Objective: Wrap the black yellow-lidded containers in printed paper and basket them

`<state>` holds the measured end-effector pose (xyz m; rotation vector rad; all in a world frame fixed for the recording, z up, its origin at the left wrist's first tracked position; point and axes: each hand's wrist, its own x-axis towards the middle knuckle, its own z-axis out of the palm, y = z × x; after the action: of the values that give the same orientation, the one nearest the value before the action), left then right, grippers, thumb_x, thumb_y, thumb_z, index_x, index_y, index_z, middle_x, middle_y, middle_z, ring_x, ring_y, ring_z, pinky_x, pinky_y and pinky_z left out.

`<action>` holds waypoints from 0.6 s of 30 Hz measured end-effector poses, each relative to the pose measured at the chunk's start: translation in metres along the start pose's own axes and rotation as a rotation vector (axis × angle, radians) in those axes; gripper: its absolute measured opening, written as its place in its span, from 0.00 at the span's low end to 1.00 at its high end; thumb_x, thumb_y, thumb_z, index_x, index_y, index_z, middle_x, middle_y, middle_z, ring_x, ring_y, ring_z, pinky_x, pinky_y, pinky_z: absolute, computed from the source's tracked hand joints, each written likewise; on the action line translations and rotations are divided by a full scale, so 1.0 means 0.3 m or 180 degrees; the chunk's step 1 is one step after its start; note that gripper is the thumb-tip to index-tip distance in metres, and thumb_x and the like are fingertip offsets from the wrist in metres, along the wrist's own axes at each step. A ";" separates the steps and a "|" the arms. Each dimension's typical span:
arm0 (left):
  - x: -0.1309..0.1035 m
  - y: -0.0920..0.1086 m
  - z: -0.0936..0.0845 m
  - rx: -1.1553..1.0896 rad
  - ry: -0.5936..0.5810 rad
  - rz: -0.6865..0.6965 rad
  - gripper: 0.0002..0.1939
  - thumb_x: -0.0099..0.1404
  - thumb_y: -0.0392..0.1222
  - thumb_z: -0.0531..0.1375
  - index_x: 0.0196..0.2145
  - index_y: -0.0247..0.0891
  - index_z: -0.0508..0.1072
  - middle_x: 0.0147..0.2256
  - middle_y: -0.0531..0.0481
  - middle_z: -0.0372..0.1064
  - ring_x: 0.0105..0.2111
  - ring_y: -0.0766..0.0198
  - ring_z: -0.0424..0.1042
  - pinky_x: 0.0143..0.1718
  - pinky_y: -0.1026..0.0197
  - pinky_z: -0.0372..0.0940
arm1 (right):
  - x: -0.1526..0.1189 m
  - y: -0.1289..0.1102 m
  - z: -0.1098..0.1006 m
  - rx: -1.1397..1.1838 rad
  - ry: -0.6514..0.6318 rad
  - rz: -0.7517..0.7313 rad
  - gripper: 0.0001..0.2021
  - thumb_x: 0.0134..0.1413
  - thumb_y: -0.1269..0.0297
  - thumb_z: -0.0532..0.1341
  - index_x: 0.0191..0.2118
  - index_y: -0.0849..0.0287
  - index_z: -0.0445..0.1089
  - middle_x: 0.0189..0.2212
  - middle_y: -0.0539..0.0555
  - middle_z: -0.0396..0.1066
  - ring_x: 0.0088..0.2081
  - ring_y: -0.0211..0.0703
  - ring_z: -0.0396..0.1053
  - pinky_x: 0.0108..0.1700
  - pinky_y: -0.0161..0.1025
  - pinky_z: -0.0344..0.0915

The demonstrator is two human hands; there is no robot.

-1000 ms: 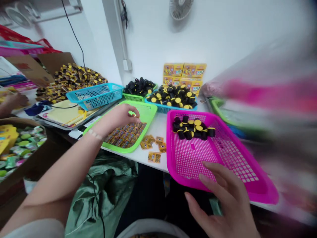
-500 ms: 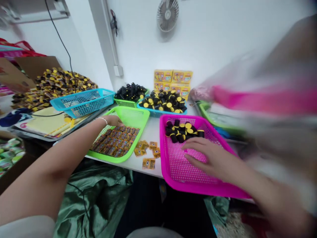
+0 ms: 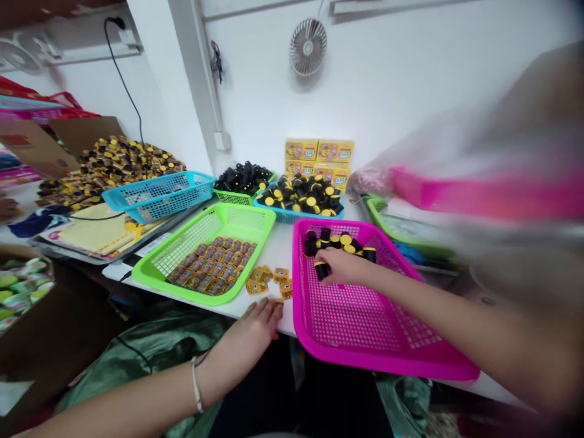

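Observation:
My left hand (image 3: 260, 321) is at the table's front edge, its fingers closed over an orange printed label (image 3: 276, 300). Several more loose labels (image 3: 259, 277) lie just beyond it. In the pink basket (image 3: 351, 356), my right hand (image 3: 340, 267) grips a small black canister (image 3: 322, 271), tilted, its yellow end mostly covered by the fingers. Behind that hand is a cluster of black canisters with yellow ends (image 3: 349, 248). To the left, a green basket (image 3: 152, 267) holds rows of canisters wrapped in orange labels (image 3: 214, 266).
A blue basket (image 3: 292, 216) of black-and-yellow canisters and a green basket (image 3: 232, 197) of black ones stand at the back. Yellow boxes (image 3: 319, 159) are stacked against the wall. A blue basket (image 3: 168, 193) rests at left before a canister heap (image 3: 123, 161). A blurred person (image 3: 538, 121) is at right.
My left hand has come out of the green basket to the label at the table edge. My right hand has moved forward in the pink basket and taken hold of a black canister.

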<state>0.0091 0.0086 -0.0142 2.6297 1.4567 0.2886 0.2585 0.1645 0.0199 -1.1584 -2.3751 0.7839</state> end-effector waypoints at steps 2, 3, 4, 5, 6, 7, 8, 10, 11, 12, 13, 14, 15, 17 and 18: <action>-0.016 -0.006 0.072 0.0174 -0.0109 -0.0091 0.26 0.64 0.19 0.51 0.58 0.24 0.71 0.60 0.21 0.67 0.61 0.40 0.69 0.59 0.41 0.68 | -0.061 -0.036 -0.027 0.0202 0.0020 0.0050 0.09 0.55 0.62 0.70 0.39 0.58 0.73 0.29 0.48 0.73 0.27 0.37 0.70 0.28 0.35 0.70; -0.021 -0.011 0.092 0.0237 -0.0173 -0.0121 0.28 0.63 0.18 0.49 0.59 0.24 0.70 0.61 0.21 0.65 0.62 0.41 0.68 0.60 0.40 0.67 | -0.097 -0.057 -0.038 0.0299 0.0036 0.0087 0.11 0.51 0.64 0.72 0.39 0.57 0.72 0.26 0.47 0.71 0.24 0.36 0.68 0.24 0.33 0.67; -0.024 -0.017 0.101 0.0249 -0.0217 -0.0111 0.29 0.63 0.17 0.48 0.59 0.25 0.70 0.62 0.23 0.65 0.62 0.42 0.68 0.60 0.41 0.68 | -0.137 -0.079 -0.048 0.0385 0.0058 0.0132 0.14 0.51 0.65 0.72 0.43 0.57 0.72 0.26 0.46 0.71 0.22 0.35 0.67 0.22 0.32 0.65; -0.025 -0.022 0.100 0.0233 -0.0241 -0.0091 0.30 0.63 0.17 0.48 0.59 0.26 0.70 0.61 0.25 0.66 0.61 0.44 0.69 0.61 0.43 0.68 | -0.180 -0.102 -0.056 0.0483 0.0098 0.0182 0.17 0.53 0.64 0.70 0.48 0.56 0.70 0.28 0.46 0.72 0.22 0.35 0.66 0.21 0.32 0.64; -0.024 -0.028 0.092 0.0195 -0.0245 -0.0072 0.30 0.63 0.17 0.48 0.59 0.28 0.71 0.61 0.27 0.67 0.61 0.47 0.70 0.60 0.45 0.68 | -0.224 -0.126 -0.061 0.0608 0.0122 0.0239 0.21 0.55 0.63 0.68 0.54 0.55 0.68 0.32 0.47 0.73 0.22 0.34 0.67 0.21 0.32 0.64; -0.021 -0.033 0.079 0.0138 -0.0230 -0.0058 0.29 0.64 0.18 0.48 0.59 0.29 0.70 0.61 0.29 0.68 0.60 0.49 0.71 0.60 0.47 0.68 | -0.269 -0.149 -0.065 0.0785 0.0162 0.0315 0.25 0.57 0.61 0.67 0.59 0.53 0.65 0.35 0.49 0.75 0.23 0.35 0.68 0.22 0.32 0.66; -0.016 -0.038 0.063 0.0063 -0.0199 -0.0051 0.29 0.65 0.19 0.48 0.60 0.30 0.70 0.60 0.31 0.70 0.59 0.50 0.72 0.60 0.48 0.69 | -0.314 -0.171 -0.068 0.1072 0.0235 0.0437 0.27 0.57 0.59 0.67 0.61 0.51 0.65 0.37 0.50 0.75 0.25 0.36 0.69 0.23 0.33 0.69; -0.005 -0.049 0.033 -0.0126 -0.0100 -0.0051 0.27 0.68 0.21 0.48 0.59 0.34 0.71 0.57 0.35 0.74 0.56 0.53 0.75 0.57 0.51 0.71 | -0.400 -0.213 -0.067 0.1656 0.0342 0.0717 0.29 0.55 0.57 0.69 0.62 0.48 0.67 0.36 0.50 0.76 0.27 0.38 0.72 0.27 0.36 0.74; -0.001 -0.054 0.021 -0.0237 -0.0037 -0.0058 0.25 0.69 0.22 0.49 0.57 0.36 0.73 0.55 0.38 0.76 0.54 0.54 0.77 0.55 0.53 0.72 | -0.439 -0.233 -0.063 0.1948 0.0413 0.0830 0.29 0.54 0.57 0.70 0.62 0.47 0.68 0.35 0.50 0.76 0.29 0.40 0.73 0.30 0.38 0.76; 0.003 -0.059 0.012 -0.0351 0.0036 -0.0074 0.23 0.70 0.24 0.49 0.54 0.37 0.75 0.52 0.41 0.79 0.51 0.56 0.79 0.53 0.55 0.73 | -0.475 -0.251 -0.057 0.2230 0.0503 0.0917 0.29 0.54 0.56 0.71 0.61 0.46 0.68 0.36 0.51 0.77 0.30 0.42 0.76 0.34 0.41 0.78; 0.006 -0.064 0.007 -0.0466 0.0122 -0.0105 0.20 0.71 0.26 0.50 0.49 0.39 0.77 0.47 0.44 0.81 0.47 0.57 0.81 0.50 0.57 0.74 | -0.508 -0.267 -0.049 0.2500 0.0652 0.0939 0.28 0.54 0.54 0.71 0.60 0.46 0.70 0.36 0.52 0.78 0.32 0.44 0.77 0.37 0.43 0.79; 0.006 -0.066 0.004 -0.0577 0.0226 -0.0151 0.17 0.71 0.28 0.51 0.45 0.39 0.78 0.43 0.46 0.82 0.43 0.58 0.82 0.47 0.59 0.75 | -0.536 -0.281 -0.038 0.2742 0.0792 0.0934 0.25 0.55 0.53 0.70 0.58 0.45 0.72 0.36 0.53 0.79 0.33 0.46 0.79 0.38 0.44 0.80; 0.005 -0.066 0.003 -0.0683 0.0349 -0.0217 0.15 0.72 0.30 0.52 0.42 0.40 0.78 0.39 0.48 0.82 0.39 0.59 0.82 0.45 0.60 0.75 | -0.559 -0.292 -0.025 0.2936 0.0933 0.0908 0.22 0.55 0.52 0.69 0.56 0.43 0.74 0.36 0.54 0.79 0.34 0.48 0.80 0.37 0.43 0.80; -0.003 -0.056 0.002 -0.0881 0.0659 -0.0396 0.12 0.72 0.34 0.54 0.44 0.38 0.77 0.37 0.47 0.81 0.35 0.60 0.81 0.42 0.60 0.75 | -0.594 -0.305 0.004 0.3146 0.1155 0.0826 0.17 0.56 0.52 0.69 0.52 0.40 0.76 0.34 0.53 0.80 0.34 0.48 0.81 0.34 0.38 0.80; -0.008 -0.044 -0.002 -0.0948 0.0818 -0.0495 0.12 0.72 0.35 0.54 0.48 0.37 0.76 0.38 0.46 0.81 0.34 0.60 0.81 0.41 0.61 0.76 | -0.605 -0.307 0.020 0.3182 0.1199 0.0800 0.16 0.56 0.53 0.69 0.50 0.39 0.77 0.33 0.52 0.80 0.34 0.47 0.81 0.34 0.37 0.79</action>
<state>-0.0033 0.0135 -0.0166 2.2947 1.5407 0.7846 0.3072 -0.0298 0.0563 -1.0063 -1.2345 1.4388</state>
